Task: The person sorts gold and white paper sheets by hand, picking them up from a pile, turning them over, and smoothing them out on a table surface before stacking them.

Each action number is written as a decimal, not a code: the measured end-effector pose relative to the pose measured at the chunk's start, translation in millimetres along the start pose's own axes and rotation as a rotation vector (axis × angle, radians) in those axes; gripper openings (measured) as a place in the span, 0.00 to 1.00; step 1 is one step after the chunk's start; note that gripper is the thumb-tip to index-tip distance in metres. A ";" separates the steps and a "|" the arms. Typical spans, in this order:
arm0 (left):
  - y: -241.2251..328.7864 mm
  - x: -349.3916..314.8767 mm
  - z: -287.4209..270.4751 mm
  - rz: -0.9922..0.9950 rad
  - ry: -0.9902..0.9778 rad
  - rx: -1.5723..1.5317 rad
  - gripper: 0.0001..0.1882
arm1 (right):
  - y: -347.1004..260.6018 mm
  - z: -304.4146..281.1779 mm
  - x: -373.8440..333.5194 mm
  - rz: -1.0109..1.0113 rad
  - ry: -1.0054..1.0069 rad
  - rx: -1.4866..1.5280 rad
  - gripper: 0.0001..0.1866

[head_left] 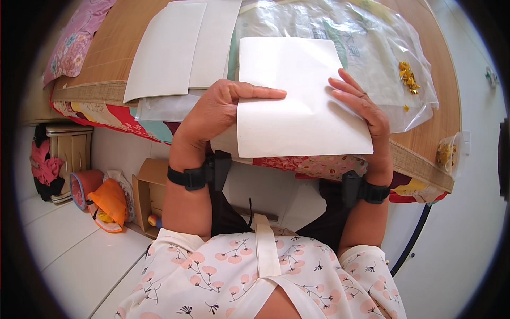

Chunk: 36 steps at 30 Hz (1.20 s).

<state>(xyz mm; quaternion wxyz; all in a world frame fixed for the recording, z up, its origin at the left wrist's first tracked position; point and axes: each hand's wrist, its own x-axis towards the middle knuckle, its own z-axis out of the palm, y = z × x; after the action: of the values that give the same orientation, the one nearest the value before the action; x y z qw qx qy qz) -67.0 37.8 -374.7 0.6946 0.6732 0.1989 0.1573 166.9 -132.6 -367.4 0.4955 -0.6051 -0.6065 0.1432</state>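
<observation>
A white sheet of paper [292, 125], slightly bent, is held up in front of me at the edge of the bed-like surface. My left hand [220, 103] grips its left edge, with the index finger stretched flat across the top and the other fingers curled. At the opposite edge, my right hand [366, 114] holds the sheet with its fingers over the upper face; the thumb is hidden. Behind the sheet lies a clear plastic bag [377, 64]. More white sheets [164, 53] overlap to the left of my left hand.
Small gold foil pieces [408, 78] lie on the plastic at the right. A clear tub [451, 154] with gold bits stands by the right corner. Below left are a cardboard box [146, 186], an orange bag [110, 202] and a bucket [85, 186]. Patterned pink cloth [77, 40] lies far left.
</observation>
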 end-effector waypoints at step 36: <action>-4.0 11.2 -6.0 -0.110 0.350 0.617 0.21 | 30.2 4.5 -3.2 0.620 0.073 0.191 0.09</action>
<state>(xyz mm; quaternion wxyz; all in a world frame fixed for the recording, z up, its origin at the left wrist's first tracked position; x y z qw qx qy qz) -60.4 48.3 -379.5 0.4214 0.8025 0.3888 0.1653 180.6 -126.6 -394.2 0.5040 -0.7166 -0.3591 0.3218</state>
